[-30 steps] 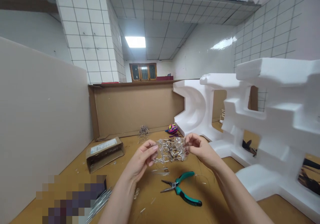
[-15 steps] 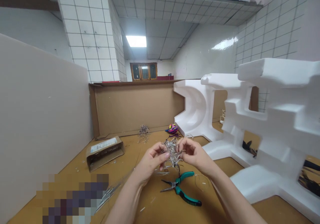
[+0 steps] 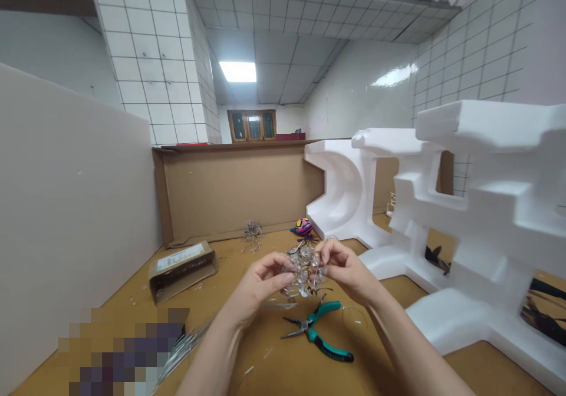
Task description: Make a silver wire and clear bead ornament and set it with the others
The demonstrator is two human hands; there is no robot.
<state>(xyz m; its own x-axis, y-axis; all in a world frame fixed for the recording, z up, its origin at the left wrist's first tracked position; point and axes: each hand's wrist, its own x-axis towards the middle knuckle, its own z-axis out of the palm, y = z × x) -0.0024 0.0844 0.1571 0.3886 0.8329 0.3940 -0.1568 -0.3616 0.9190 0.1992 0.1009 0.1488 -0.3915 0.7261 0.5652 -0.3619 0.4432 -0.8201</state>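
Between both hands I hold a tangled openwork piece of silvery wire with clear beads (image 3: 302, 272), raised over the table. My left hand (image 3: 267, 278) pinches its left side between thumb and fingers. On the opposite side, my right hand (image 3: 338, 266) grips the edge with thumb and fingertips. Dark wire ends stick out above and below the piece. Just beneath, long-nose pliers with green and black handles (image 3: 325, 349) lie spread on the brown table, touched by neither hand.
A small open cardboard box (image 3: 183, 272) lies on the left, near a bundle of silvery wire rods (image 3: 179, 349). Toward the back are a wire heap (image 3: 252, 231) and a colourful wrapped ball (image 3: 303, 226). White foam packing (image 3: 490, 231) stands along the right, a cardboard wall (image 3: 239, 190) behind.
The wire piece was held wide and flat; it was then turned and bunched, and now shows its beads at another angle. My hands have come closer together.
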